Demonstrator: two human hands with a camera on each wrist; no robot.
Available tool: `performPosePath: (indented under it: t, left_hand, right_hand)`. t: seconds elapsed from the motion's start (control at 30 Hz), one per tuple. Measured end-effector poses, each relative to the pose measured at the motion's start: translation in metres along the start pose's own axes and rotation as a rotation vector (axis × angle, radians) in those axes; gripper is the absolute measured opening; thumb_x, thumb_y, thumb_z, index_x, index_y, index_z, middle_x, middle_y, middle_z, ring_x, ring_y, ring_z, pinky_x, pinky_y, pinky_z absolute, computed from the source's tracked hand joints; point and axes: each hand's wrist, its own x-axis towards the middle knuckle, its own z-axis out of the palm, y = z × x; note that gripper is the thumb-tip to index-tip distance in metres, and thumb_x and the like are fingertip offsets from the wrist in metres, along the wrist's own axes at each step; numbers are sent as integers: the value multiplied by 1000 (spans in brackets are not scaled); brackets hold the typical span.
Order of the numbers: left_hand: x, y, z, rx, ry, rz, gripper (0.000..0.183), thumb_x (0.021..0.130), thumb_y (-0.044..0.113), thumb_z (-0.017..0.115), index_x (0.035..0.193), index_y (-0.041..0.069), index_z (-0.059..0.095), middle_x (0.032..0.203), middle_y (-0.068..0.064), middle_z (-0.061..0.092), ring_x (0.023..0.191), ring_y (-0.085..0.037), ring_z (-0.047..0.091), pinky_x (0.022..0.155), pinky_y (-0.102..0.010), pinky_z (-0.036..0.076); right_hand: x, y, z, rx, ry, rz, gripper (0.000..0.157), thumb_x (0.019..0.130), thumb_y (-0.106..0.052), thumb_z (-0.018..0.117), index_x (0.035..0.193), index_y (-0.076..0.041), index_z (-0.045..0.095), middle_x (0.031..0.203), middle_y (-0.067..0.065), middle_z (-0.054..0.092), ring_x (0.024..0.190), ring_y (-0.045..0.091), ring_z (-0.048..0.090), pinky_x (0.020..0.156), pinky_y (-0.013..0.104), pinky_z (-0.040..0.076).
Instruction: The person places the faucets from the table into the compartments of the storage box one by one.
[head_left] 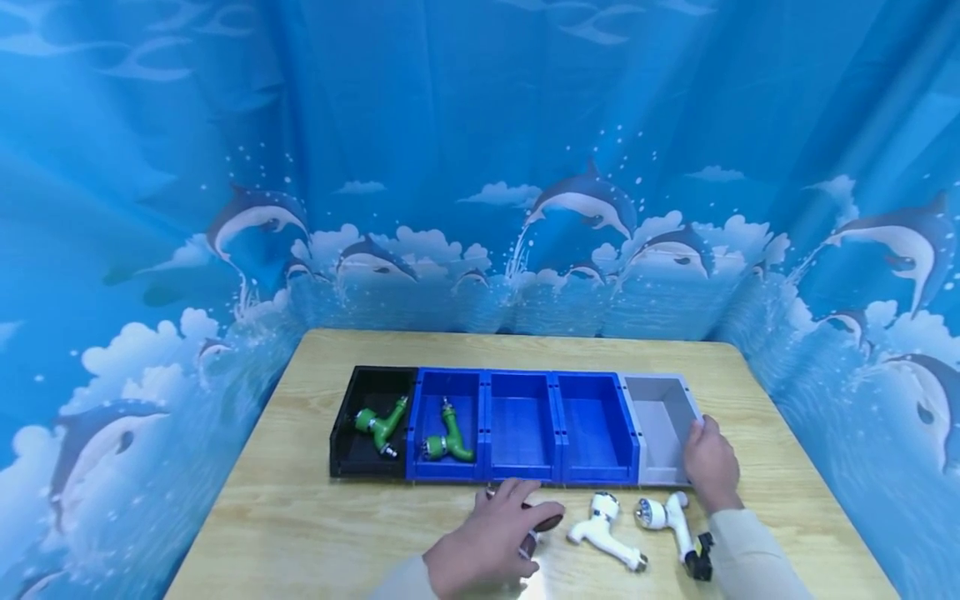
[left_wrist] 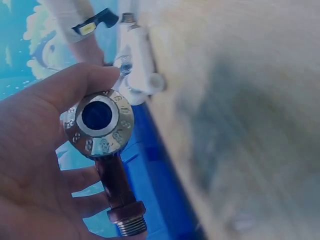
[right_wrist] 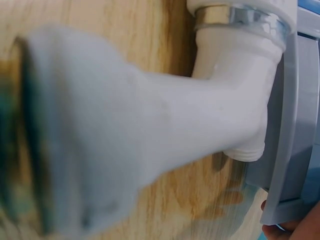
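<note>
My left hand (head_left: pixel 487 533) holds a dark brown tap (left_wrist: pixel 114 182) above the table, in front of the blue bins. In the left wrist view the thumb lies against its round silver-rimmed knob, and the threaded end points down. My right hand (head_left: pixel 711 467) grips the right wall of the grey bin (head_left: pixel 663 429) at the end of the row. Between the hands, two white taps lie on the table: one white tap (head_left: pixel 602 533) nearer the left hand, another white tap (head_left: pixel 677 523) close to the right wrist. That second tap fills much of the right wrist view.
A black bin (head_left: pixel 343 454) with a green tap (head_left: pixel 382 427) stands at the row's left end. Beside it, a blue bin (head_left: pixel 427 392) holds another green tap (head_left: pixel 452 437). Two more blue bins follow. A dolphin-print curtain (head_left: pixel 450 167) surrounds the wooden table (head_left: pixel 285 517).
</note>
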Motion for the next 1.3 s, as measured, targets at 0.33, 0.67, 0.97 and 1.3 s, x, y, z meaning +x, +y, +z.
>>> performPosePath:
  t: [0.33,0.67,0.97,1.3]
  left_hand:
    - [10,-9,-37,48,6,-11,79,78,44,78,144,49,36,155,-1,30,139,-31,32,99,-70,35]
    - [15,-14,-47,113,14,20,82,77,46,78,146,47,34,155,-3,30,140,-31,31,98,-69,37]
    - [25,-28,-61,180,42,76,80,79,44,78,146,46,34,157,-2,27,142,-31,26,100,-69,34]
    - [35,-41,-76,237,20,145,78,81,46,76,146,48,33,159,1,25,144,-26,23,104,-66,32]
  right_hand:
    - [1,0,-1,-3,-3,5,58,105,-33,17,139,11,34,120,43,49,105,57,51,84,64,44]
    - [1,0,-1,-6,-5,13,57,105,-33,17,137,10,35,119,41,50,105,57,52,83,64,44]
    - [0,2,-1,-1,-14,21,59,105,-36,15,139,9,34,120,42,49,105,57,51,83,64,44]
    - [-1,-3,-2,-5,-22,25,59,105,-35,15,139,10,33,120,42,49,105,57,51,83,64,44]
